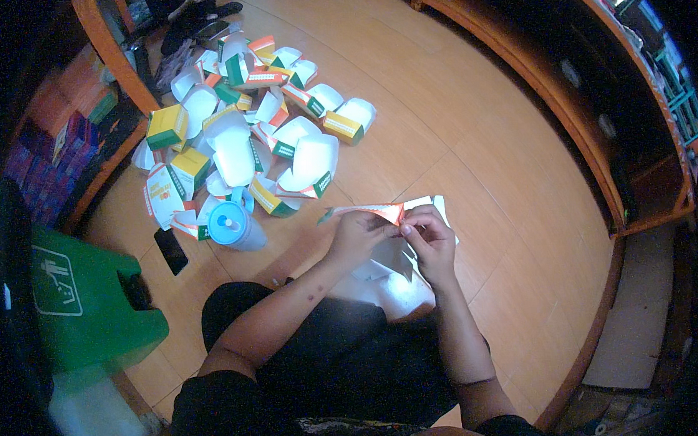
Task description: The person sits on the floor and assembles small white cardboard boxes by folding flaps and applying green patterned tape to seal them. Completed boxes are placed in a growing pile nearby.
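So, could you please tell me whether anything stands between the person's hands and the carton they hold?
Nothing visible does: the left hand and right hand both touch the orange-and-white paper carton directly.

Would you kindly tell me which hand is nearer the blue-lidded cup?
Left. The left hand is to the right of the blue-lidded cup; the right hand is farther right, beyond the left.

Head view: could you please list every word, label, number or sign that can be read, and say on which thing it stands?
Green bin: white framed litter sign, no words seen.
White carton: orange lettering, too blurred to quote.
Yellow carton: lettering too small to read.
Orange-edged carton between left hand and right hand: pale marks, too small to read.
Purple packs: too blurred to read.
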